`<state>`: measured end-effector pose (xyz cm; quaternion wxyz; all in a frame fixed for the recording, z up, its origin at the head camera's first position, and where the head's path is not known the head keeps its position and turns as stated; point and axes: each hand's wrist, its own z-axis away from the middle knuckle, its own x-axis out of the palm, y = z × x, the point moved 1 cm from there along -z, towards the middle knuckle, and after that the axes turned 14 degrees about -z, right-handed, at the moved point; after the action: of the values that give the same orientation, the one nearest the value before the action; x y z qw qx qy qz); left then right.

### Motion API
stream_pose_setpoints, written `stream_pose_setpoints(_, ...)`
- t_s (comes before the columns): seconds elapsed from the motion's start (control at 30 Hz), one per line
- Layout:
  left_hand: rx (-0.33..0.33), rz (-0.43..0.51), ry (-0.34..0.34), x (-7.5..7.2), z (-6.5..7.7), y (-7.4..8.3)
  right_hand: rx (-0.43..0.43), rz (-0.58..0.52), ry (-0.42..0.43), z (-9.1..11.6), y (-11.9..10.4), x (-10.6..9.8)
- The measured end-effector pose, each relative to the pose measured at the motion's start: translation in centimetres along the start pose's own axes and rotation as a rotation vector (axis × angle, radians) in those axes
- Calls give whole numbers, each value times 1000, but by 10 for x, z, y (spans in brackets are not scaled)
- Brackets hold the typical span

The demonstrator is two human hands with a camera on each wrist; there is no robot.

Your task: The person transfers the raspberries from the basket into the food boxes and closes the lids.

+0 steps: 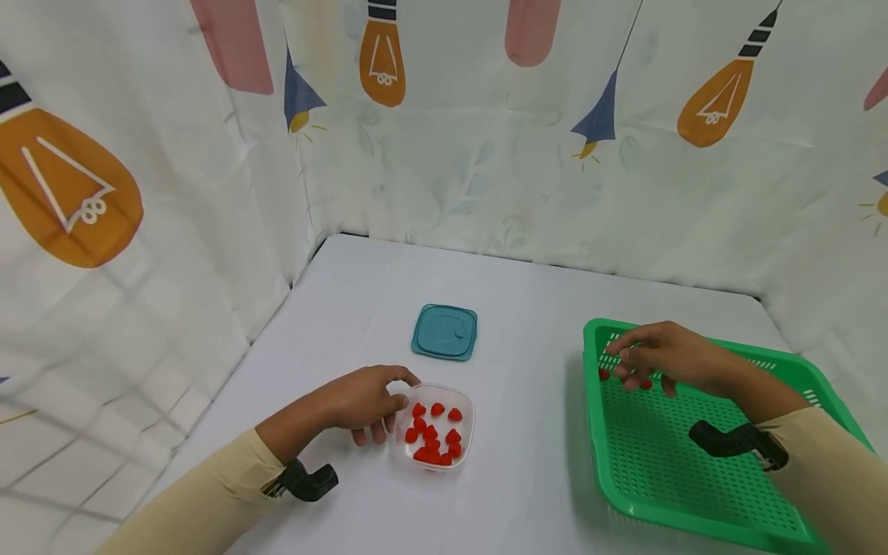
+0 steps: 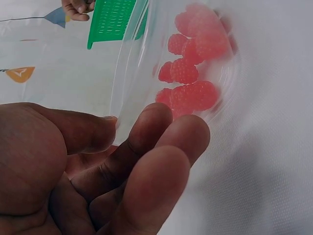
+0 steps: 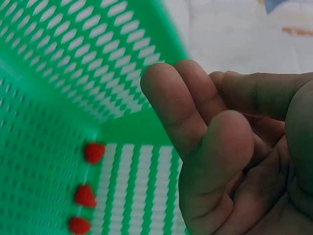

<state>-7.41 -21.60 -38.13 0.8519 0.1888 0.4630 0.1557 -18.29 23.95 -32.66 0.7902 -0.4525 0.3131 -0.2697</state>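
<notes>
A clear plastic container [image 1: 469, 416] with several red raspberries [image 1: 430, 433] inside stands on the white table. My left hand [image 1: 368, 398] holds its left side, the thumb at the rim and the other fingers curled near the outer wall. In the left wrist view the raspberries [image 2: 183, 71] show through the clear wall. Over the far left corner of the green basket [image 1: 593, 432] hovers my right hand [image 1: 659, 356], fingers loosely bent with nothing visible between them. Below it, 3 raspberries [image 3: 85, 196] lie along the basket's bottom edge in the right wrist view.
A teal square lid [image 1: 445, 332] lies flat on the table behind the container. The perforated basket takes up the table's right side. A white curtain [image 1: 444, 154] printed with lamps and bulbs hangs behind and along the left.
</notes>
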Motion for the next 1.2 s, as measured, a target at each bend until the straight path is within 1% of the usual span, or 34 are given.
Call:
stream_pose_setpoints(0.17,-2,-5,-1,0,0,0,43,-10,30,4,21,-15)
stream_pose_setpoints(0.33,-2,-3,-3,0,0,0,95,-12,64,6,41,-24)
stream_pose_setpoints(0.53,-6,1,-3,0,0,0,130,-5,58,5,60,-32)
stream_pose_setpoints(0.87,-6,-3,0,-1,1,1,148,-2,49,2,79,-39)
stream_pose_setpoints(1.1,-7,-1,0,-1,2,2,193,15,88,-1,88,-37)
stream_pose_setpoints(1.2,-8,-2,-1,-1,1,3,199,29,87,-2,89,-37)
